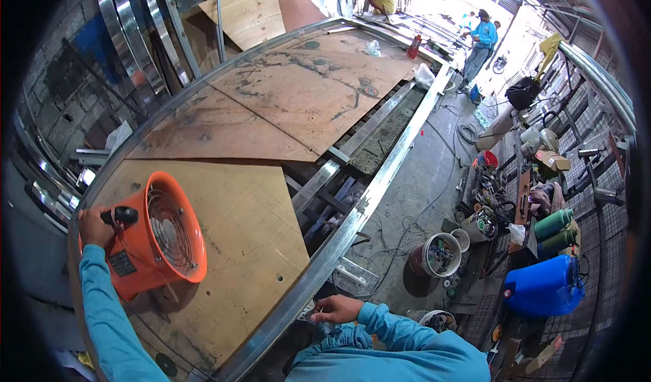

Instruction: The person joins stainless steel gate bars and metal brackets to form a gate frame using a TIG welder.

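Note:
An orange drum-shaped portable fan (135, 268) with a round wire grille stands on the plywood sheet (237, 233) at the near left. My left hand (97, 228) is closed at the fan's back, around its black handle (121, 215). Part of that grip is hidden. Close to my body, my right hand (337, 309) hangs just beside the long metal edge rail (325, 243). Its fingers are curled together, and whatever may be in them is too small to make out.
Metal bars (319, 182) show in a gap beside the plywood. On the floor stand a bucket of tools (435, 254), cables (407, 229) and a blue drum (542, 285). Metal profiles (125, 29) lean on the left wall. Two people (483, 34) work farther back.

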### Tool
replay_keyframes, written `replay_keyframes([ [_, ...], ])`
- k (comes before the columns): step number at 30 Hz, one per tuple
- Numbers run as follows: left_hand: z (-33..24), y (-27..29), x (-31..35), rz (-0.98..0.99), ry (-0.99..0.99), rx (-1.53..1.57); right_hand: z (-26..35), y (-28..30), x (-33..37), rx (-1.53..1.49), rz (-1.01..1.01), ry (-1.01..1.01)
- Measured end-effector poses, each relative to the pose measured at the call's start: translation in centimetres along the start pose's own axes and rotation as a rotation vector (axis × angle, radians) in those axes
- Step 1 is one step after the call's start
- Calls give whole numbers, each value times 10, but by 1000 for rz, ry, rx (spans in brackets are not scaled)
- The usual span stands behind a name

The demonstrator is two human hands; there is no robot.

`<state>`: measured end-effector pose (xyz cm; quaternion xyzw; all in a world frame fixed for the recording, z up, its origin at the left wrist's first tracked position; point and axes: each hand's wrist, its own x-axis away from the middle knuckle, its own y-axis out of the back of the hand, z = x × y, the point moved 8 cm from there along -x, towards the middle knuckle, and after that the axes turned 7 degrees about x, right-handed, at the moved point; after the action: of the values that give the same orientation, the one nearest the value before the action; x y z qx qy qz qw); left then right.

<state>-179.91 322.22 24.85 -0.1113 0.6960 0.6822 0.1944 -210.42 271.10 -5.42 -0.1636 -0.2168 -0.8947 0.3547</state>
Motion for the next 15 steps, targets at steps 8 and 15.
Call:
replay_keyframes([
  [8,5,-7,-5,14,-33,-75,-11,-7,-8,25,43,-64],
  [15,-19,6,-1,132,11,-49,3,-4,-6,45,-13,-1],
])
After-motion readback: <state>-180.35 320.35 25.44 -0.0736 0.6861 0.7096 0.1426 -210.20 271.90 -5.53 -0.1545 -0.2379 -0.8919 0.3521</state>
